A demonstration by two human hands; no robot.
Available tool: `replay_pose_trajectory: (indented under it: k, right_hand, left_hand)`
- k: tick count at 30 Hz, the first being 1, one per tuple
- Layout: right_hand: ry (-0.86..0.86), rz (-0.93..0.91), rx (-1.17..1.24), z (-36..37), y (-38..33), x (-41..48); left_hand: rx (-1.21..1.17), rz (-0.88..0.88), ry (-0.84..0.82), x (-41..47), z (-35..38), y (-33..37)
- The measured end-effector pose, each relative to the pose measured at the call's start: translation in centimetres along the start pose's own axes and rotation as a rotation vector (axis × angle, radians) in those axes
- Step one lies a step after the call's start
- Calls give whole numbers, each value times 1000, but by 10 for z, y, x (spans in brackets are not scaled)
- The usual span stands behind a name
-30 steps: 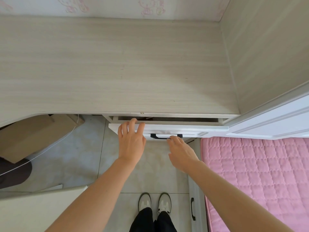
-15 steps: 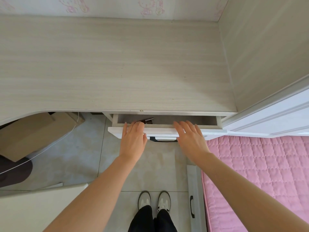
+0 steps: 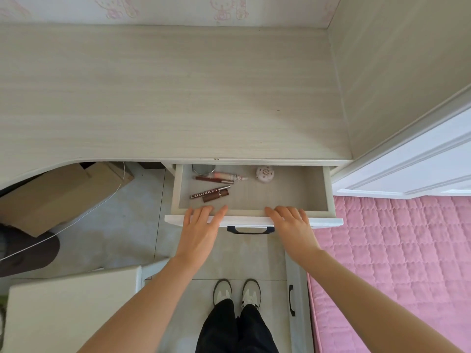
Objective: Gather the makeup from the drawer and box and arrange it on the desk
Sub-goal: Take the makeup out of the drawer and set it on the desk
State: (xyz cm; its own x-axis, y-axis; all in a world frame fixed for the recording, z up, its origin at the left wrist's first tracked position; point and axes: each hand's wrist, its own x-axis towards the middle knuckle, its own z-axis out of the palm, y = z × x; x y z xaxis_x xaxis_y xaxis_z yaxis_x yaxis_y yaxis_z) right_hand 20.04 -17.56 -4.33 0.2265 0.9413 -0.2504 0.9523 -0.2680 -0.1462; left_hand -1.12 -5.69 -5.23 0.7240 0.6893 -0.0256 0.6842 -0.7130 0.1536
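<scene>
The white drawer (image 3: 328, 189) under the pale wood desk (image 3: 165, 93) stands pulled out. Inside lie a brown tube marked COLORKEY (image 3: 209, 192), a short brown lipstick (image 3: 215, 195), a thin dark-red pencil (image 3: 211, 179), a pale pink tube (image 3: 228, 176), a round silver tin (image 3: 203, 169) half under the desk edge, and a round white compact (image 3: 265, 172). My left hand (image 3: 202, 225) rests on the drawer's front edge with straight fingers. My right hand (image 3: 293, 224) rests on the same edge, to the right of the dark handle (image 3: 251, 230).
A cardboard box (image 3: 58, 194) sits on the floor under the desk at left. A white stool or seat (image 3: 71, 309) is at lower left. A pink quilted bed (image 3: 395, 263) fills the right, with a white wardrobe door (image 3: 420, 159) above it.
The drawer has slid from nearly closed to wide out, baring the makeup inside. My right hand left the handle and now lies on the front edge beside my left.
</scene>
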Motion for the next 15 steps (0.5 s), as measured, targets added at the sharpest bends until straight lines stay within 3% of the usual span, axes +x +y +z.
replay_pose_trajectory:
  k: [15]
  right_hand:
    - [-113, -21, -23, 15, -12, -72]
  left_hand:
    - [60, -16, -184, -75, -5, 23]
